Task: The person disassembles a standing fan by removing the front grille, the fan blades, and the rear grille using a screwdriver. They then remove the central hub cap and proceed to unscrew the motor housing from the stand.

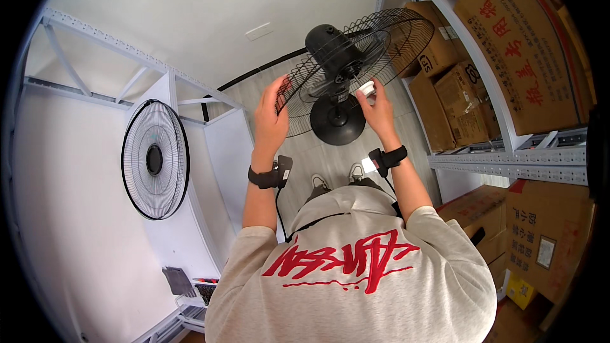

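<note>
Fan (337, 57), black, stands on the grey floor (318, 152) straight ahead of the person, its round base (337, 121) below the motor housing and its rear wire guard (356, 63) tilted open toward the shelves. Left hand (270, 117) is raised with fingers spread wide against the guard's left rim. Right hand (375, 108) pinches a small white part (366, 87) beside the motor stem, fingers closed narrowly on it. Each wrist carries a black strap with a small device.

Lying flat on a white table (95, 216) to the left is a second round guard (155, 159), white-wired with a dark hub, well apart from the fan. Near the table's lower edge sit a dark grey tool (178, 279) and a small red-handled item, too small to tell.

Right of the fan, a white metal rack (508, 159) holds brown cardboard boxes (457, 95) stacked close together; the largest box (534, 44), on the upper shelf, bears red printing. More brown boxes stand under the rack, one with a white rectangular label (545, 251), and a small yellow package (521, 292) lies beside them. The rack crowds the guard's right edge.
</note>
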`<control>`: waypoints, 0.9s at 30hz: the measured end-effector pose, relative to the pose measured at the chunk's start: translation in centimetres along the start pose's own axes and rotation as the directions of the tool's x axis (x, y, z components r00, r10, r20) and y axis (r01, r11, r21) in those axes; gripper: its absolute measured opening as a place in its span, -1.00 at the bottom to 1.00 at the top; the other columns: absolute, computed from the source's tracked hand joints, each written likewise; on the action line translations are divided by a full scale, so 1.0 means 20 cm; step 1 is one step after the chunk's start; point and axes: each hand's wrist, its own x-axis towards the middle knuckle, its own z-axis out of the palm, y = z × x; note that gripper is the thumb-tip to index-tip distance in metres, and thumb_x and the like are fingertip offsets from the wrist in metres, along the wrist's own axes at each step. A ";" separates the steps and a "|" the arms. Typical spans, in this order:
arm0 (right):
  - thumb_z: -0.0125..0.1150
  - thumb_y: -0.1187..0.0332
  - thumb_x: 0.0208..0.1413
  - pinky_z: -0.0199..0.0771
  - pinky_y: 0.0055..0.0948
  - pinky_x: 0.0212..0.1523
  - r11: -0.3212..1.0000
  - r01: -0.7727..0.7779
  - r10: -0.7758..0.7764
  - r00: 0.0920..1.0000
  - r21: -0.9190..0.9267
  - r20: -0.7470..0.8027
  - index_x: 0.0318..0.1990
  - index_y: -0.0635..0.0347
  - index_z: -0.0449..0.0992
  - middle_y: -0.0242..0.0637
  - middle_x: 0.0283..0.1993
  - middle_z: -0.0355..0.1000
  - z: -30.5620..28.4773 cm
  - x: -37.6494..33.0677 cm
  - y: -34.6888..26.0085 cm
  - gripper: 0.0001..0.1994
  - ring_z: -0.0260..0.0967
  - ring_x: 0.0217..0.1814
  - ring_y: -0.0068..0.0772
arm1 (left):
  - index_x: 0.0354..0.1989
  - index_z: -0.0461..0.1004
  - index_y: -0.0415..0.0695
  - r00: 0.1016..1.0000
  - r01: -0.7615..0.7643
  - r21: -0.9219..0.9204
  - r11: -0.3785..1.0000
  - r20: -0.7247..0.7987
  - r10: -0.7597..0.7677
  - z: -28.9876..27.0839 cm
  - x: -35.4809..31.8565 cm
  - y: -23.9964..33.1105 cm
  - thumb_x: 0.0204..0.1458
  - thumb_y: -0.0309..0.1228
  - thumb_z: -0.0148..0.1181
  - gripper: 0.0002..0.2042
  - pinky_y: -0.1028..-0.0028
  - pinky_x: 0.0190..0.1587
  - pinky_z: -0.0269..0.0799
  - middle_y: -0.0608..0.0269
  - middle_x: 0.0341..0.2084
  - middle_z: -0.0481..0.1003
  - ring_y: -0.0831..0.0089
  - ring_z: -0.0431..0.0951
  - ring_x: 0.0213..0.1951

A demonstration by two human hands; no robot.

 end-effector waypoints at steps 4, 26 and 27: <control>0.38 0.23 0.08 0.59 -0.30 -0.03 0.959 0.277 -0.284 0.950 -0.067 -0.129 0.27 0.28 0.24 0.07 0.21 0.27 0.01 -0.03 -0.02 -0.35 0.39 0.13 -0.17 | 0.24 0.27 -0.31 0.996 0.055 -0.005 0.998 0.068 -0.054 -0.01 0.00 0.04 0.07 -0.79 -0.17 -0.50 0.38 0.25 0.29 0.01 0.14 0.42 0.28 0.46 0.17; 0.37 0.31 0.08 0.60 -0.33 -0.05 0.860 -0.311 0.246 0.948 0.405 0.204 0.29 0.18 0.24 -0.06 0.11 0.36 -0.04 0.05 0.04 -0.37 0.40 0.09 -0.15 | 0.22 0.31 -0.25 1.000 0.010 0.013 1.000 0.012 -0.011 0.01 -0.01 0.02 0.01 -0.80 -0.14 -0.47 0.41 0.16 0.32 0.03 0.08 0.45 0.29 0.49 0.10; 0.35 0.31 0.10 0.60 -0.33 -0.05 0.935 -0.168 0.147 0.985 0.314 0.089 0.29 0.18 0.24 -0.05 0.11 0.36 -0.03 0.04 0.05 -0.38 0.41 0.08 -0.15 | 0.23 0.29 -0.29 0.999 0.032 0.008 0.999 0.034 -0.032 0.01 -0.01 0.03 0.05 -0.80 -0.16 -0.49 0.40 0.24 0.29 0.03 0.11 0.43 0.30 0.46 0.16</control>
